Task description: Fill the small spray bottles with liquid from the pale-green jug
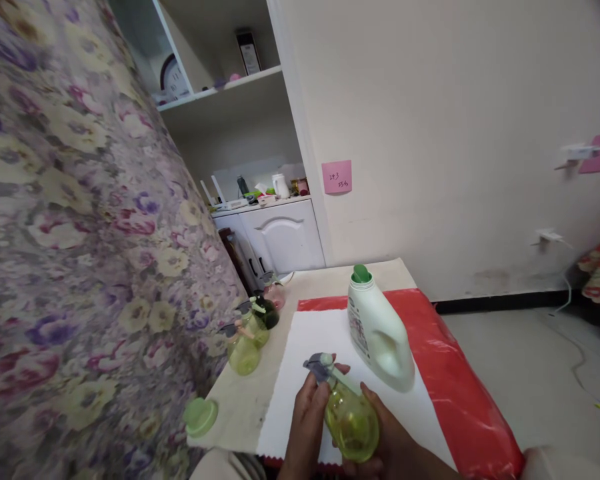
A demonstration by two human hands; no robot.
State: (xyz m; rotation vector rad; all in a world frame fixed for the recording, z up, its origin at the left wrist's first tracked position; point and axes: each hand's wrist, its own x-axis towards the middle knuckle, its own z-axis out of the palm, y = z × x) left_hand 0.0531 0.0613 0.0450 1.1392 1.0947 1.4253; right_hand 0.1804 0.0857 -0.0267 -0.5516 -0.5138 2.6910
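Observation:
Both hands hold a translucent yellow-green spray bottle [353,423] with a grey and pale green trigger head, tilted above the white sheet. My left hand [307,417] is closed around its neck, just below the trigger head. Against the bottle's body on the other side, my right hand [393,433] has its fingers wrapped round the side and base. Beyond them stands a large pale green jug [383,337] with a handle and an uncapped neck showing a green spout. A green cap [200,417] lies at the table's left front corner.
Along the table's left edge stand a yellow-green spray bottle [244,353], a second one [256,327], a dark one [269,312] and a pink one [275,293]. A red covering [455,380] lies to the right under the white sheet [295,380]. A floral curtain [105,267] hangs at left.

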